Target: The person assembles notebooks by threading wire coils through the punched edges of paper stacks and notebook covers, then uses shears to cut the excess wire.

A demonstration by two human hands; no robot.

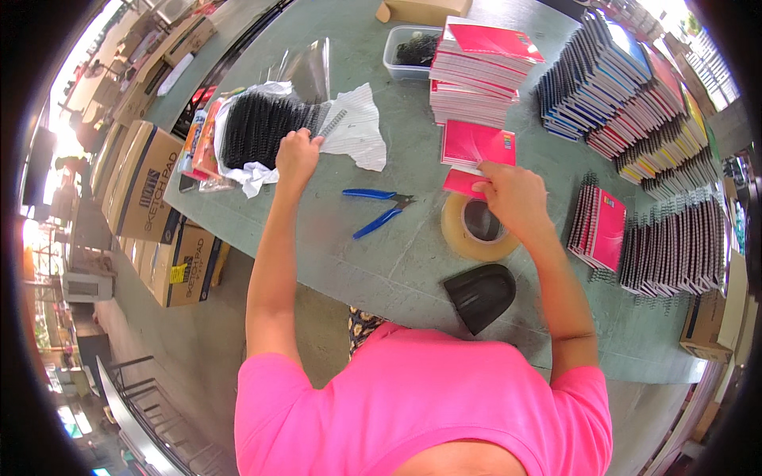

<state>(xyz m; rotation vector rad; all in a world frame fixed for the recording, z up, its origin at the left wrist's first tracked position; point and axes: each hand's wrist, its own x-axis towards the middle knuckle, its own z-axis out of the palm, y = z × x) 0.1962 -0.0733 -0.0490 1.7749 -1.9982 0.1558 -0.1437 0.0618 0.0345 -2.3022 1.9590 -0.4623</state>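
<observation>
My left hand (298, 161) is closed at the right side of a pile of black spiral binding coils (258, 127), with one thin coil (333, 122) pinched in its fingertips and slanting up to the right. The pile rests on crumpled white paper (359, 127). On the right, my right hand (514, 200) pinches a small pink-covered notebook (460, 182) by its edge. Just beyond lies another pink notebook (479, 143), at the foot of a tall stack of pink notebooks (476, 83). Under my right wrist sits a roll of tape (458, 238). Blue-handled cutting pliers (381, 208) lie splayed between my hands.
Nearer me is a black rounded plastic piece (482, 297). Spiral-bound notebooks (591, 75) stand in rows at the right, with more bound ones (675, 250) nearer. A clear plastic tub (397, 67) holds black coils. Cardboard boxes (147, 186) are stacked beyond the table's left edge.
</observation>
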